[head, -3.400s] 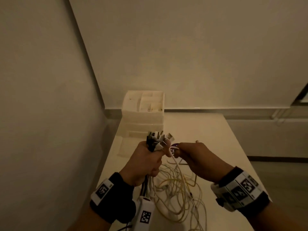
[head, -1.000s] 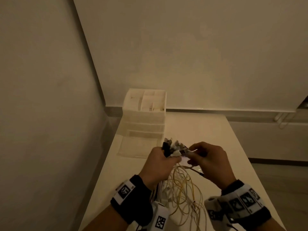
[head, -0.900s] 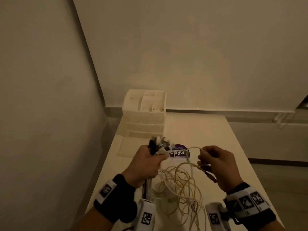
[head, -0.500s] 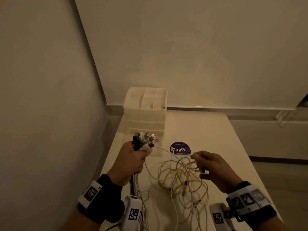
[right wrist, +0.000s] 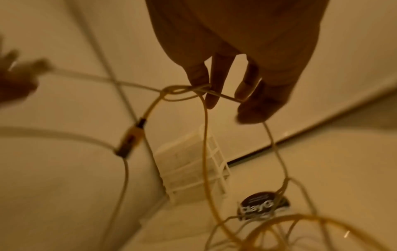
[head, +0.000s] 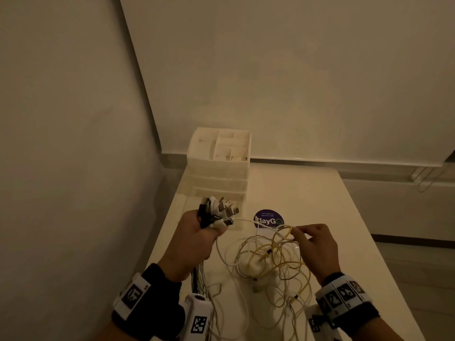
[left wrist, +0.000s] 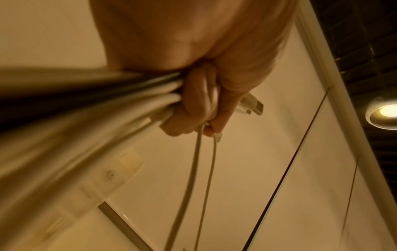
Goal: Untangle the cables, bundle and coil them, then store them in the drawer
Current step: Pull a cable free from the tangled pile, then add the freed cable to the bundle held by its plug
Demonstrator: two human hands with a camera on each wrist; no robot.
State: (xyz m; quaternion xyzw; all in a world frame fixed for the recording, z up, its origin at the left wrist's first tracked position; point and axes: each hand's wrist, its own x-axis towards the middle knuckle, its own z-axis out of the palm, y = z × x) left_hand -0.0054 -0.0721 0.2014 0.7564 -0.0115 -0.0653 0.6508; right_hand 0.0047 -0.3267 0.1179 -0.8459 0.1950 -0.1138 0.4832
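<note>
My left hand grips a bundle of cable ends, black and white, with the USB plugs sticking up out of the fist; the left wrist view shows the fingers curled round the cords. A tangle of white and yellow cables lies on the table between my hands. My right hand pinches a thin cable strand at the top of the tangle, where a yellow cable loops into a knot. A white cable runs taut from the left fist to that pinch.
A white drawer organiser with open top compartments stands at the table's far left, against the wall. A round purple sticker lies on the white table. Walls close in on the left and behind.
My hands have drawn apart: the left carried the plug bundle leftward, and the right moved right and down onto the tangle, where it pinches a strand.
</note>
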